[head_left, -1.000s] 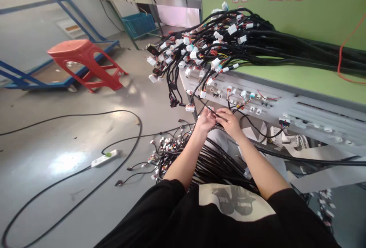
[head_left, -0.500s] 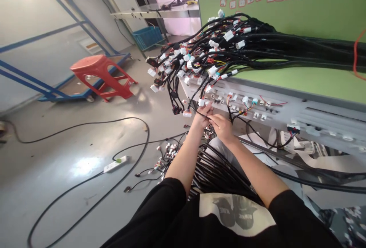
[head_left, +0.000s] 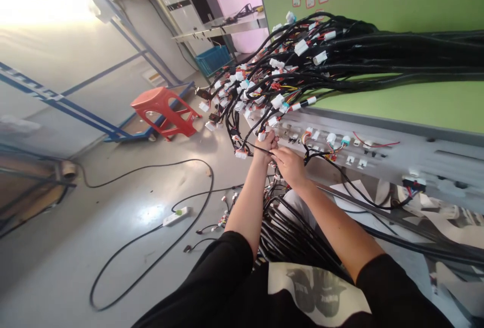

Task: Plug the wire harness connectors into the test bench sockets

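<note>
My left hand (head_left: 266, 145) is closed around a thin black cable (head_left: 254, 147) at the left end of the grey fixture board. Right against it, my right hand (head_left: 289, 164) pinches the same cable, its fingers touching the left ones. A white connector (head_left: 241, 154) hangs on a branch just left of my hands. Above them spreads a thick wire harness (head_left: 393, 58) with many white connectors at its loose ends. Plugs sit in the fixture board (head_left: 381, 166), among them a white one (head_left: 331, 139) and a teal one (head_left: 345, 140).
More black harnesses (head_left: 291, 237) hang below my arms, by my legs. On the floor lie a white power strip (head_left: 177, 216) and its looping black cord (head_left: 151, 267). A red stool (head_left: 162, 108) stands by a blue-framed cart (head_left: 124, 133). A blue crate (head_left: 214, 60) is under the rear table.
The view has swung left, so the stool and power strip appear farther right. My hands stay together on the cable, the right one drawn slightly closer over the left fingers.
</note>
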`<state>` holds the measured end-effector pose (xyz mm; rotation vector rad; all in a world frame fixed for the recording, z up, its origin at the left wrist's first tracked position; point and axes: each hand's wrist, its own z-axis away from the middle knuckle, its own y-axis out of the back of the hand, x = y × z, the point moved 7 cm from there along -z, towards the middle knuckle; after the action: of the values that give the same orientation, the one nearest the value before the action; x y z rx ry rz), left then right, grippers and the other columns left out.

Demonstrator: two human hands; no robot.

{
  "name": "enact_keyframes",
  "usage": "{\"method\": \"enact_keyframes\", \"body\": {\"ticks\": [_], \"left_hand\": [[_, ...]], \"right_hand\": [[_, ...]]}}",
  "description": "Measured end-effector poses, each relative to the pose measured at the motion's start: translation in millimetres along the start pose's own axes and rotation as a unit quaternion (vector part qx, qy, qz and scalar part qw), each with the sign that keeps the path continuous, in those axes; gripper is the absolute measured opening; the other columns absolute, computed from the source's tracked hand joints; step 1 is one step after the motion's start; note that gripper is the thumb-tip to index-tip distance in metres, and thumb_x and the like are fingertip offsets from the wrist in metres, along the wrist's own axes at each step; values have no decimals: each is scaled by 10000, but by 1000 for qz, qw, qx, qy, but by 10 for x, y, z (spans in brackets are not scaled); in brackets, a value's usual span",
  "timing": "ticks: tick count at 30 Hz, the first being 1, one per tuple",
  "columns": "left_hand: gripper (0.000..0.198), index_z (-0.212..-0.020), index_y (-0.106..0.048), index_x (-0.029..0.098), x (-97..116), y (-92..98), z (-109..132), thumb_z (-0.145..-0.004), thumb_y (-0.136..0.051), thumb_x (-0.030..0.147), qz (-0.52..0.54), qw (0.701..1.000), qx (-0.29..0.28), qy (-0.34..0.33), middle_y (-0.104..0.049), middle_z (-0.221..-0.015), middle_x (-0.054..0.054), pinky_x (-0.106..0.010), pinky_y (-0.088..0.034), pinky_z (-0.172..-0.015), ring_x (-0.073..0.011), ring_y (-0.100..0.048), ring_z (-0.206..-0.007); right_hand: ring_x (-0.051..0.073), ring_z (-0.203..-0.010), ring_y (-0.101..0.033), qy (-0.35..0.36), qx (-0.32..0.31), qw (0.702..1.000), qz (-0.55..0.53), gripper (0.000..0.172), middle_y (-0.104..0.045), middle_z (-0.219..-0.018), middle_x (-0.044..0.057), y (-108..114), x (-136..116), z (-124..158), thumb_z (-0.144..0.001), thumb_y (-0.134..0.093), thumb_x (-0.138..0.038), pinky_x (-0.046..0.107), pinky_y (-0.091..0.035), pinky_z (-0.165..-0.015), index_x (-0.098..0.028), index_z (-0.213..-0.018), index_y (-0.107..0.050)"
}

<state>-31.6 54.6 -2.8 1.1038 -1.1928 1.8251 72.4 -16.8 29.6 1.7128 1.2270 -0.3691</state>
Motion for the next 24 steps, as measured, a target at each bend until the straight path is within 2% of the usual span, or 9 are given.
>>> {"method": "enact_keyframes", "body": {"ticks": [3,10,14,17,19,21,24], "left_hand": [[207,-658,-441,174,-9,-14,-44,-862,-473,178,-5,1000,-10,-11,-470,-500,43,-180,-175,-354,-20,-254,-321],[229,-633,-453,176,20,-25,-27,-861,-482,183,-16,999,2,-38,-474,-521,30,-187,-189,-359,-25,-271,-335],[171,-671,-482,169,17,-29,5,-834,-528,191,-6,999,-7,-50,-465,-514,38,-177,-202,-363,-20,-314,-337],[111,-709,-503,160,61,-29,-7,-795,-567,193,5,995,-11,-96,-478,-517,40,-171,-189,-359,-18,-323,-341],[98,-721,-499,155,74,-42,-33,-766,-582,183,15,993,-17,-112,-477,-515,44,-165,-175,-360,-11,-314,-345],[101,-715,-490,151,68,-58,-67,-744,-585,170,29,993,-22,-110,-472,-512,44,-161,-166,-362,-8,-310,-349],[92,-700,-487,146,64,-72,-107,-719,-577,147,43,994,-22,-101,-462,-501,40,-165,-152,-359,-16,-314,-348]], "right_hand": [[185,-909,-584,-2,-3,1000,2,252,-641,-1021,28,-8,32,1,-866,-489,-241,265,-434,-751,-265,-1061,-647],[187,-886,-589,-3,9,999,-49,209,-656,-956,33,23,66,-5,-837,-506,-227,276,-428,-771,-232,-971,-666],[170,-811,-575,36,-40,994,-90,150,-636,-860,41,11,-28,25,-814,-514,-225,268,-415,-740,-203,-885,-645],[161,-735,-543,78,-105,991,-24,102,-609,-767,25,-32,-159,75,-788,-575,-284,274,-366,-691,-190,-772,-612],[162,-718,-522,104,-132,985,37,187,-588,-716,22,-51,-234,108,-775,-607,-348,282,-332,-684,-183,-690,-581],[162,-716,-508,111,-137,982,72,248,-572,-695,25,-46,-274,121,-783,-602,-389,284,-313,-682,-178,-659,-563],[155,-731,-507,97,-125,986,58,223,-579,-737,30,-16,-306,104,-812,-570,-370,270,-318,-685,-172,-713,-583]]}}
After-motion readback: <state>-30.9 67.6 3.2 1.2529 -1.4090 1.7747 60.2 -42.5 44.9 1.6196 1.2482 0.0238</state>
